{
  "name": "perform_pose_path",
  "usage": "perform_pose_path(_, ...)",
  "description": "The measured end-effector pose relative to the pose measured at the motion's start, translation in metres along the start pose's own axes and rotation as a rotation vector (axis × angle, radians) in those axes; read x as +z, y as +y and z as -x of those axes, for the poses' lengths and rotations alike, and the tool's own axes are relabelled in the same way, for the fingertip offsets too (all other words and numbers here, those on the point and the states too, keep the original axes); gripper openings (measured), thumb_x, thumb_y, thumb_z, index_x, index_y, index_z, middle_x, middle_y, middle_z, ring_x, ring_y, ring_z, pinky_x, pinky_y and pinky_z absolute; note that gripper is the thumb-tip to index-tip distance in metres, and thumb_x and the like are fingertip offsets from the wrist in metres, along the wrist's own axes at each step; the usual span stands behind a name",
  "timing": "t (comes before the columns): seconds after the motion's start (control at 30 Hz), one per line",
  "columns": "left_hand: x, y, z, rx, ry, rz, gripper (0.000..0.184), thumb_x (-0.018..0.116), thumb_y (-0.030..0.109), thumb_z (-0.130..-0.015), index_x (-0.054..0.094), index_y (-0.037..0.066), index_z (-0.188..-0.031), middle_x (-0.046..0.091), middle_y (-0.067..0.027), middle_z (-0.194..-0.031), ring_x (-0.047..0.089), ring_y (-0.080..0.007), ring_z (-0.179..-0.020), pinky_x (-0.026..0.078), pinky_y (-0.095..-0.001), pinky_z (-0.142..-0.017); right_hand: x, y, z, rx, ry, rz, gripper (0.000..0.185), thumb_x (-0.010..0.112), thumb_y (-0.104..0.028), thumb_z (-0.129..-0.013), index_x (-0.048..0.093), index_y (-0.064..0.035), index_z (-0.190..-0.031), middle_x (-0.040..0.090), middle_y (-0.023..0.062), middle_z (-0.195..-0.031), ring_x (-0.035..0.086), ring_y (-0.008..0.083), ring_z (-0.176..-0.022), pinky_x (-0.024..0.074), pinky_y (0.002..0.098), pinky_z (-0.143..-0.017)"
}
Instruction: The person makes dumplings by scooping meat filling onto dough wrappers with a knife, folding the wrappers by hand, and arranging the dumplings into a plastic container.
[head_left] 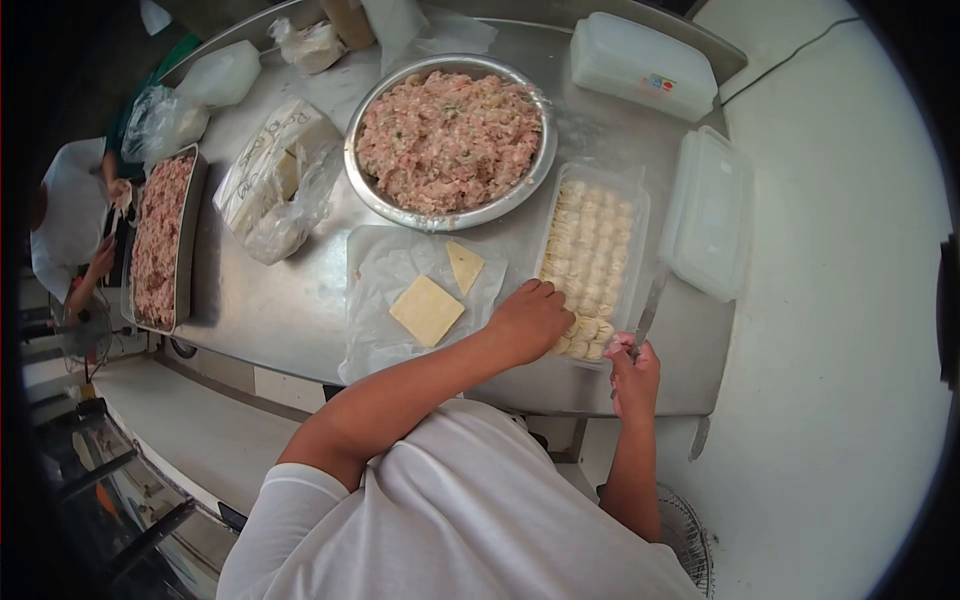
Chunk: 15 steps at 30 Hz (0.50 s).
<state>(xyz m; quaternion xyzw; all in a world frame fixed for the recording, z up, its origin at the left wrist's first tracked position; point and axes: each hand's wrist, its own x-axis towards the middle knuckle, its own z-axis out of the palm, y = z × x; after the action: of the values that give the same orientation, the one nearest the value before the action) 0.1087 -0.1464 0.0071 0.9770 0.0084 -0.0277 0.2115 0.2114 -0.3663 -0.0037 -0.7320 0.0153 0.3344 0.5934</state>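
A clear plastic container (641, 220) holds rows of small pale dumplings (590, 240). Over its near left part, my left hand (530, 318) reaches in with curled fingers at the dumplings; whatever they pinch is hidden. At the container's near right corner, my right hand (636, 375) is closed around a thin flat metal spatula (650, 312), its blade pointing up and away. To the left of my left hand, a stack of square dough wrappers (427, 311) and a folded, triangular wrapper (464, 267) lie on a plastic sheet (372, 262).
A large steel bowl (548, 160) of minced meat filling stands behind the wrappers. Farther left are a bagged wrapper pack (275, 180) and a metal tray (189, 255) of meat, near another person (72, 205). Plastic containers (640, 65) and a lid (708, 210) sit at right.
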Motion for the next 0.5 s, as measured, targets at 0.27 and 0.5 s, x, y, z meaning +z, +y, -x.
perform_pose_path(0.27,-0.013,-0.031,0.064,-0.092,0.435,0.25,0.027,0.073,0.008,-0.079,0.068,0.006,-0.105,0.062,-0.0146,-0.108,0.058,-0.0346,-0.107,0.048,-0.0457,-0.096,0.039,-0.069,-0.009,-0.847,-0.103,0.774,0.029,0.057,-0.004,-0.097,0.065,-0.0018,-0.125,0.059,0.0068,-0.083,0.058,0.0199,-0.068,0.0463,0.0327,-0.062)
perform_pose_path(0.5,0.013,-0.061,0.135,-0.479,0.47,0.229,0.033,0.083,0.009,-0.073,0.068,0.007,-0.103,0.061,-0.013,-0.112,0.057,-0.0347,-0.104,0.048,-0.0448,-0.092,0.151,-0.156,-0.024,-1.131,-0.276,1.141,0.037,0.056,0.001,-0.086,0.07,-0.0077,-0.12,0.063,0.011,-0.095,0.065,0.0297,-0.086,0.0534,0.0437,-0.073)
